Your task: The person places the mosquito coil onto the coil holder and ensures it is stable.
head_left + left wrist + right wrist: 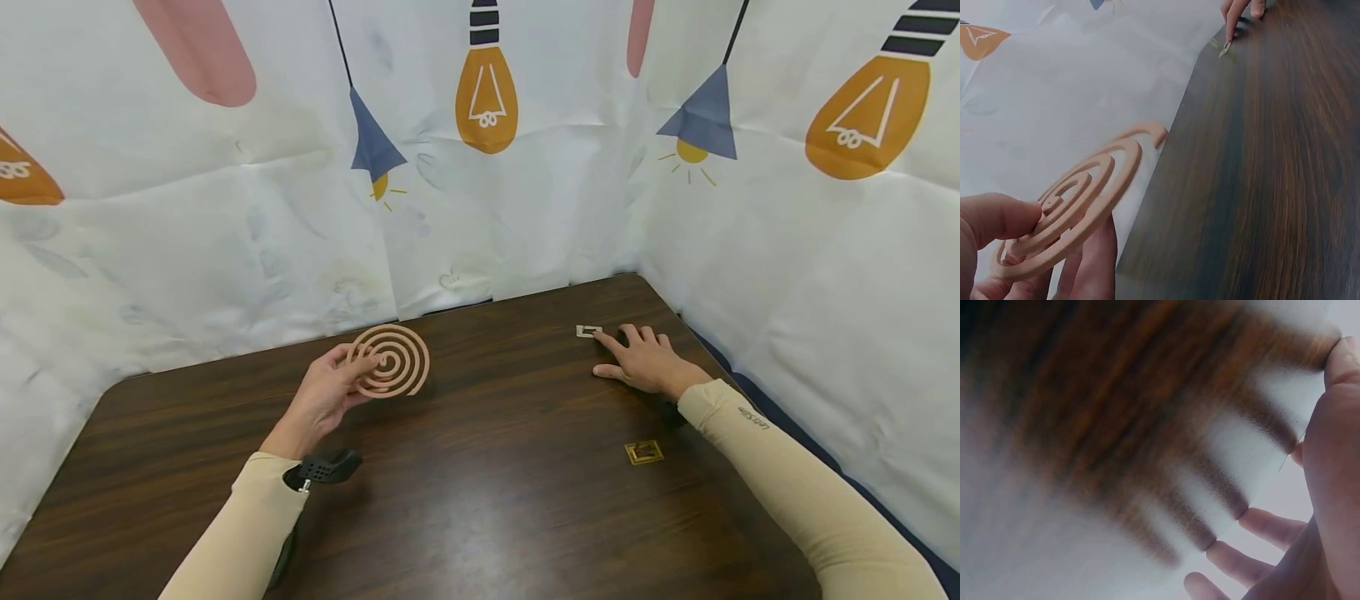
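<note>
With my left hand [328, 393] I pinch the tan spiral coil [1099, 215]: my thumb presses its near face by the centre, and my other fingers sit behind it. I hold the coil tilted up above the worktop [480, 500], towards the far edge.

My right hand [647, 360] is near the far right corner, fingers spread apart and palm down, with the tip of 1 finger touching a small pale metal frame [581, 332] by the far edge. A 2nd frame, gold-coloured [644, 452], lies flat nearer to me, closer to the right edge than to the left.

I wear 2 cream sleeves [232, 533] and a black band [326, 467] on my left wrist. Beyond the far and right edges hangs white cloth [525, 217] printed with orange bulbs and blue lamps.
</note>
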{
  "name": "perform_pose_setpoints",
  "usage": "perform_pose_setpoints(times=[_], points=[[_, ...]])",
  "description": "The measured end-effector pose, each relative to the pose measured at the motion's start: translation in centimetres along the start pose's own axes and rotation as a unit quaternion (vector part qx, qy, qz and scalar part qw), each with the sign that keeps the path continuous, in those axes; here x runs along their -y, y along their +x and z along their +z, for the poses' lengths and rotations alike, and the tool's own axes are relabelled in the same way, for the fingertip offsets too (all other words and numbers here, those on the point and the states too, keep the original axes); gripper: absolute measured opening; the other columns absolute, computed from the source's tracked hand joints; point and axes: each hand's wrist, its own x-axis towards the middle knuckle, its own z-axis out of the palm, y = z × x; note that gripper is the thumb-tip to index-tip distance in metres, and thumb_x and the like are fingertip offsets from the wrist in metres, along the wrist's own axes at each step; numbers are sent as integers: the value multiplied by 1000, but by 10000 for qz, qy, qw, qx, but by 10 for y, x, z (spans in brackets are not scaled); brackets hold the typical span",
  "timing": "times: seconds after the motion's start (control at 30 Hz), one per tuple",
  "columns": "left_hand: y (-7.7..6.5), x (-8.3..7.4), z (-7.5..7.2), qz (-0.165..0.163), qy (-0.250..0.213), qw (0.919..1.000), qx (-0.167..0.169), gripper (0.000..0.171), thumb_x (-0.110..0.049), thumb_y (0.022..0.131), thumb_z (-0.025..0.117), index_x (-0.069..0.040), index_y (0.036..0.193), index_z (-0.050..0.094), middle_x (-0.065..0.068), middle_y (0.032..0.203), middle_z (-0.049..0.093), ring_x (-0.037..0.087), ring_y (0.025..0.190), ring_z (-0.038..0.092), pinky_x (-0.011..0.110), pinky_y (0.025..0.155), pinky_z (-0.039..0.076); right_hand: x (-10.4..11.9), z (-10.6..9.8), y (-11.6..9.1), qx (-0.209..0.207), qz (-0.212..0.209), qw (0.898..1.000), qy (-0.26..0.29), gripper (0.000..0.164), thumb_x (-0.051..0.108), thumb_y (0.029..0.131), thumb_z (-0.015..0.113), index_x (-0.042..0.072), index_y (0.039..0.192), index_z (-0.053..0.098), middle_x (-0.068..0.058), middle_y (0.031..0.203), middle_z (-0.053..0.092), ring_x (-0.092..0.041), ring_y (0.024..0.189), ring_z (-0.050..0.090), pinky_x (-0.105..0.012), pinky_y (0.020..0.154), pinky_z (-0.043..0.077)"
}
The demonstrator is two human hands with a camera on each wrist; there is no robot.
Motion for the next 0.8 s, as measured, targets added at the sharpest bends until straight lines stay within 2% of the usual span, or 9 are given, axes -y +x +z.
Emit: perform_pose_setpoints(times=[0.27, 0.5, 0.67, 0.8], points=[[9, 3, 17, -2, -144, 9999, 39, 48, -19, 103, 65, -6, 144, 43, -6, 103, 68, 8, 86, 76, 28, 79, 66, 1, 0, 0, -1, 4, 10000, 14, 76, 61, 105, 46, 21, 165, 25, -31, 158, 32, -56, 139, 37, -73, 106, 38], [15, 4, 32, 42, -175, 9998, 11, 39, -17, 102, 66, -6, 135, 49, -4, 102, 68, 8, 85, 76, 27, 79, 66, 1, -1, -2, 11, 0, 10000, 50, 74, 60, 105, 46, 22, 165, 25, -31, 158, 32, -56, 140, 37, -73, 107, 38], [19, 6, 40, 41, -293, 9996, -13, 41, -16, 101, 68, -4, 136, 48, -3, 101, 69, 8, 84, 76, 27, 79, 66, 2, 0, -2, -5, -42, 10000, 67, 73, 59, 106, 46, 22, 165, 26, -32, 159, 31, -57, 142, 36, -74, 109, 36], [23, 7, 46, 34, -388, 9992, -52, 37, -15, 101, 68, -5, 131, 50, -3, 99, 70, 8, 82, 76, 27, 78, 66, 2, 1, -1, -35, -66, 10000, 65, 72, 59, 105, 46, 23, 165, 27, -33, 160, 32, -56, 144, 36, -74, 111, 36]])
